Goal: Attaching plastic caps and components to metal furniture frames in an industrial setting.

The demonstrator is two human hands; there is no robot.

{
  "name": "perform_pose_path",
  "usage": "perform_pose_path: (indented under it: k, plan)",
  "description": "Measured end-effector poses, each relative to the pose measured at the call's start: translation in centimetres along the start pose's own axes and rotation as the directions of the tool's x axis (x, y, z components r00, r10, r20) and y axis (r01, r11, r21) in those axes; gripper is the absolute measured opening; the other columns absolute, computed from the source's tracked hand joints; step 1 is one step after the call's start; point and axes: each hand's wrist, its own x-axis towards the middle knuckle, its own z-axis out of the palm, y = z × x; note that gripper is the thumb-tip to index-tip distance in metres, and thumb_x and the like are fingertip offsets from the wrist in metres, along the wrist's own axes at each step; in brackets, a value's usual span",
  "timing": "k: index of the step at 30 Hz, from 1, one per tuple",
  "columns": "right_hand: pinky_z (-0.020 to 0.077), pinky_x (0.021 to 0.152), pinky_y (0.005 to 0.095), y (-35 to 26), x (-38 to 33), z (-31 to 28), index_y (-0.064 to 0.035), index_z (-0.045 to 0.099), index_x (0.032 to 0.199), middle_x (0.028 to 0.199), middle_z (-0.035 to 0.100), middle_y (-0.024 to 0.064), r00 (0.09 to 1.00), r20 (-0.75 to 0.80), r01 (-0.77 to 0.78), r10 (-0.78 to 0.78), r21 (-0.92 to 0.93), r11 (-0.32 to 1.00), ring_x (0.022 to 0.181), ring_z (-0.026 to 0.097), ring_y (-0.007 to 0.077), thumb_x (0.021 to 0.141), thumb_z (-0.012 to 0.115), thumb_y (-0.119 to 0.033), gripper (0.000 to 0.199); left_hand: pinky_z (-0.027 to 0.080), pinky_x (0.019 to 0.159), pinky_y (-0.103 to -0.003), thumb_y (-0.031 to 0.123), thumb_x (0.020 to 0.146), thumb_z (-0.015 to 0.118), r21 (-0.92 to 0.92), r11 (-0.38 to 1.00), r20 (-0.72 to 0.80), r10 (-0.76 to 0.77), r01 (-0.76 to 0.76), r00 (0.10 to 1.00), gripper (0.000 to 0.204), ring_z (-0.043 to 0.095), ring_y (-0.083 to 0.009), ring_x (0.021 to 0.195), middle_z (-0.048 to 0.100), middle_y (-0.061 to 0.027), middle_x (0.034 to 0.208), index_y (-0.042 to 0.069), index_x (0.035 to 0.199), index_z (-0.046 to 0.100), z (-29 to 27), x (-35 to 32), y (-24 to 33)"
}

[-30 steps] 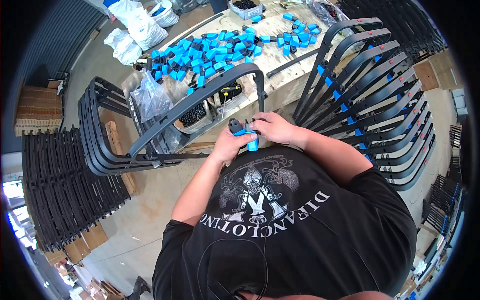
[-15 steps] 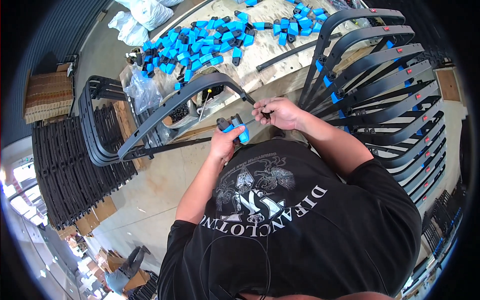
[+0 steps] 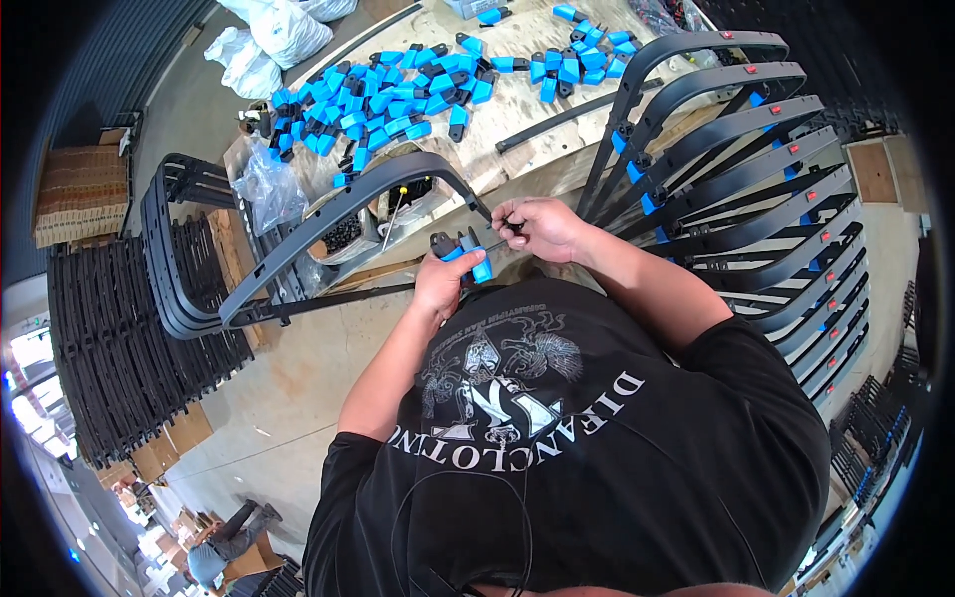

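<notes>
My left hand (image 3: pixel 444 287) is closed around a blue and black plastic bracket (image 3: pixel 480 267), its thumb lying across the blue side. Just right of it, my right hand (image 3: pixel 545 229) pinches a small black part (image 3: pixel 514 227) between thumb and fingers; its exact kind is too small to make out. These fingertips sit at the lower right end of a curved black frame (image 3: pixel 343 202), which arches over the near edge of the bench. Whether they touch the frame cannot be told.
Many blue and black brackets (image 3: pixel 393 99) lie heaped on the wooden bench (image 3: pixel 517 114). A yellow-tipped rod (image 3: pixel 395 214) leans in a tub near small black parts (image 3: pixel 343 237). Black curved frames (image 3: pixel 736 129) stand in a row at right; black bars (image 3: pixel 129 338) are stacked at left.
The whole view has shifted slightly. My right hand's fingers have turned and closed up around the small black part beside the frame end. My left hand keeps its grip on the bracket.
</notes>
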Motion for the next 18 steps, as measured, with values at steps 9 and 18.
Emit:
perform_pose_path:
  k: [9, 18]
  plan:
    - [0.0482, 0.06, 0.0304, 0.3, -0.3, 0.3, -0.0001, 0.063, 0.109, 0.088, 0.064, 0.0073, 0.998, -0.048, 0.037, -0.045, -0.169, 0.985, 0.071, 0.061, 0.0167, 0.097, 0.065, -0.01, 0.015, 0.057, 0.081, -0.038, 0.008, 0.083, 0.084, -0.021, 0.999, 0.057, 0.028, -0.027, 0.998, 0.042, 0.066, -0.018, 0.092, 0.067, -0.0064, 0.102, 0.003, 0.116, 0.059, -0.7, 2.0, -0.4]
    - [0.0384, 0.049, 0.0271, 0.5, 2.8, -0.1, 0.0013, 0.065, 0.109, 0.083, 0.063, 0.0066, 0.967, -0.208, 0.097, -0.145, -0.225, 0.97, 0.064, 0.056, 0.0136, 0.098, 0.067, -0.013, 0.018, 0.059, 0.086, -0.039, -0.002, 0.084, 0.079, -0.133, 0.989, 0.011, 0.061, -0.059, 0.998, 0.034, 0.069, -0.0203, 0.092, 0.068, -0.0085, 0.103, 0.001, 0.112, 0.06, 0.0, 5.1, -1.7]
